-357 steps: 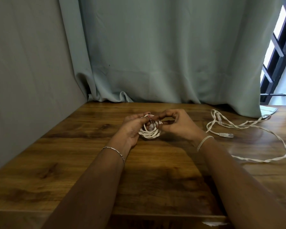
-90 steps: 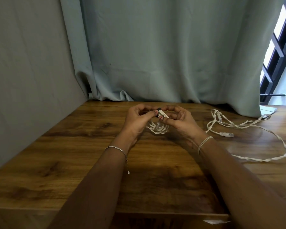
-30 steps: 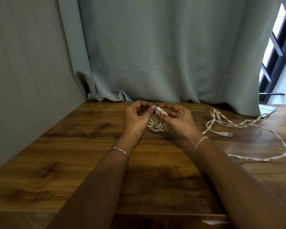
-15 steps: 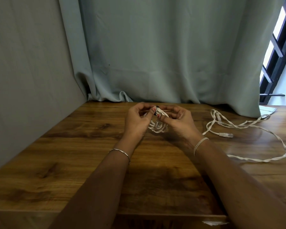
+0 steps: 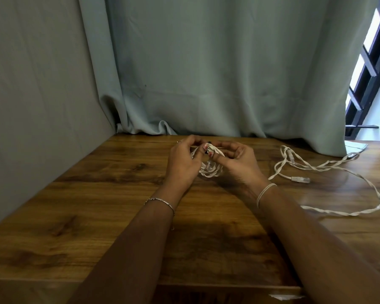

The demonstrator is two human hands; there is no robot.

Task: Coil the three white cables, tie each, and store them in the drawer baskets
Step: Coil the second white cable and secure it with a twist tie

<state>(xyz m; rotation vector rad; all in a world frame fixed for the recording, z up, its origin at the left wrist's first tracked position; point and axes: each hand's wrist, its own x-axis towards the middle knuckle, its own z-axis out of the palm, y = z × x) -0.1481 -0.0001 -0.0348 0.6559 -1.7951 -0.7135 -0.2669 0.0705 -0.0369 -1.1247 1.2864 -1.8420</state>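
Head view, frame centre: left hand (image 5: pixel 182 165) and right hand (image 5: pixel 239 163), fingertips pinched on coiled white cable (image 5: pixel 211 171) just above table (image 5: pixel 119 216). Judgement: bunch loops tight, cinch dark tie (image 5: pixel 209 142) snug. Second cable (image 5: pixel 316 166) loose, right.

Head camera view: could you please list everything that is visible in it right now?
coiled cable: one, white, between both hands
tie: one, dark, small, at the coil's top by the fingertips; hard to make out
loose cable: count unclear (twisted strands), white, on the table's right side
table: one, brown wood
curtain: one, grey-green, behind the table
wall: one, grey, left
window grille: one, dark, top right
bracelet: one, silver, left wrist
band: one, pale, right wrist
left hand: pinches the coiled cable
right hand: pinches the coiled cable
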